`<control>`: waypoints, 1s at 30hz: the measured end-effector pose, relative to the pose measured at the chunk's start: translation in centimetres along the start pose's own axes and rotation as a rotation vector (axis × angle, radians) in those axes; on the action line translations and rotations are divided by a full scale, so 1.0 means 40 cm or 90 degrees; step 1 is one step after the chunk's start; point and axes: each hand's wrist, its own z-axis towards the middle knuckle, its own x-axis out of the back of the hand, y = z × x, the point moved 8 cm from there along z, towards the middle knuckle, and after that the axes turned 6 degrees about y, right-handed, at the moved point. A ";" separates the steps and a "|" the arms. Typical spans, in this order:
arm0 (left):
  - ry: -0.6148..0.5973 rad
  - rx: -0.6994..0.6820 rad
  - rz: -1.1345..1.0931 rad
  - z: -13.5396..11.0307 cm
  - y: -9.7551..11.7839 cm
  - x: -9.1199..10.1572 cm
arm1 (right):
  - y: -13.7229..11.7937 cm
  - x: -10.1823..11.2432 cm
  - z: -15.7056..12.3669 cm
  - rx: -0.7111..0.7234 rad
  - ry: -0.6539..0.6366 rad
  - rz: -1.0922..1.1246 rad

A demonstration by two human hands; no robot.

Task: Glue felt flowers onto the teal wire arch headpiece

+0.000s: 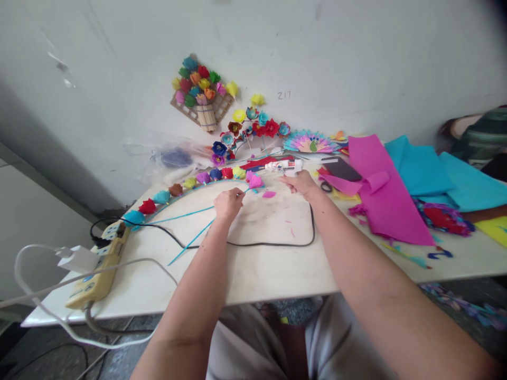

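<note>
My left hand (228,205) is closed in a pinch on a blue stem (206,228), just left of a pink paper flower (254,180). That flower sits at the right end of an arched row of coloured paper flowers (190,182) lying on the table. In my right hand (300,184) is a white glue gun (282,167), its nozzle toward the left, above and right of the pink flower. My fingers partly hide its handle. A loose pink petal (269,195) lies between my hands.
A black cord (273,244) loops across the table to a power strip (99,269) at left. Pink paper (390,195), blue paper (423,169), a dark phone (340,168) and scissors (326,187) lie right. Finished paper flowers (253,126) stand at the back against the wall.
</note>
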 end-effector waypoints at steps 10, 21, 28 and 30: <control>-0.007 0.004 -0.031 0.001 -0.010 0.006 | 0.011 -0.011 -0.001 -0.030 -0.019 -0.001; -0.060 0.011 -0.085 0.002 -0.015 -0.014 | -0.003 -0.021 -0.005 -0.002 -0.056 0.051; -0.074 0.007 -0.095 0.004 -0.021 -0.026 | -0.006 -0.028 -0.006 0.014 -0.096 0.030; -0.077 0.001 -0.116 0.007 -0.023 -0.031 | -0.005 -0.028 -0.006 0.014 -0.097 0.024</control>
